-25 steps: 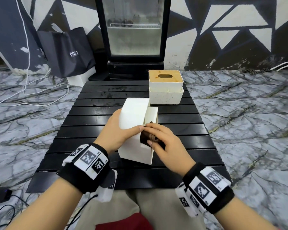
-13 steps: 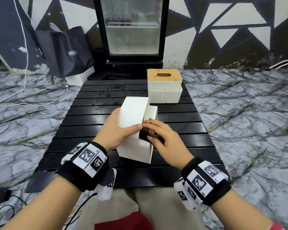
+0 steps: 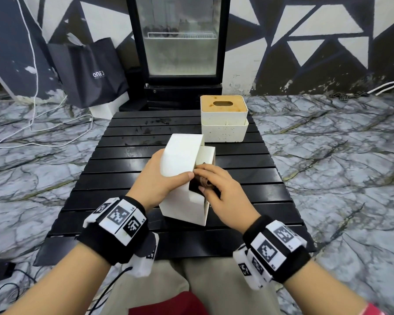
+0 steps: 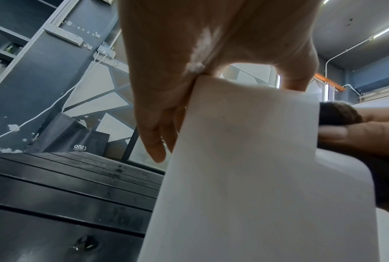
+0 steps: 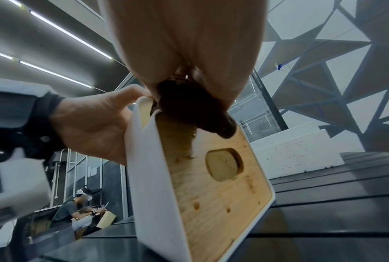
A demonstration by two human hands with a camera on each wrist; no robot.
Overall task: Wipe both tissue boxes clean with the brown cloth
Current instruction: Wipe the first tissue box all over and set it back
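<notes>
A white tissue box [image 3: 182, 185] stands tipped on its side on the black slatted table [image 3: 123, 169], its wooden lid [image 5: 211, 186] with an oval slot facing right. My left hand [image 3: 159, 178] grips the box from the left, thumb on top near its upper edge [image 4: 245, 124]. My right hand [image 3: 216, 187] holds the bunched brown cloth [image 3: 203, 181] against the top of the wooden lid [image 5: 193, 109]. A second white tissue box [image 3: 223, 119] with a stained wooden lid stands upright at the table's far right.
A glass-door fridge [image 3: 180, 42] stands behind the table. A black bag [image 3: 91, 71] and white cables [image 3: 32, 123] lie on the marble floor at the left. Another seated person [image 5: 77, 211] shows in the right wrist view. My lap is at the table's near edge.
The right hand with the cloth has shifted slightly up along the lid's top edge. The left hand keeps the same grip on the box.
</notes>
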